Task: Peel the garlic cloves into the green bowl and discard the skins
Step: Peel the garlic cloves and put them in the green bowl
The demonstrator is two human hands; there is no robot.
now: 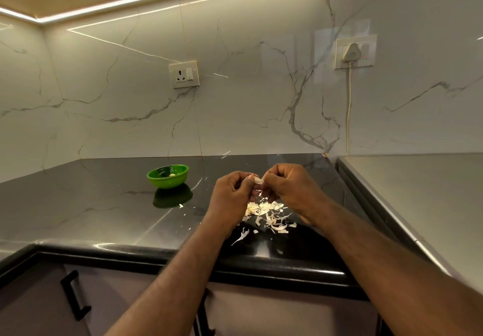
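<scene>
My left hand [231, 192] and my right hand [290, 186] meet above the dark countertop [104, 205], and both pinch one small garlic clove [258, 180] between their fingertips, with white skin showing on it. Under the hands lies a heap of pale garlic skins [269, 215]. The green bowl [167, 177] stands to the left of my hands, farther back, with a small pale peeled piece inside it.
Stray skin flakes [241, 235] lie near the counter's front edge. A marble wall rises behind with a socket [184, 74] and a plugged-in white cord [349, 100]. A grey steel surface [418, 192] adjoins on the right. Cabinet handles [73, 296] show below.
</scene>
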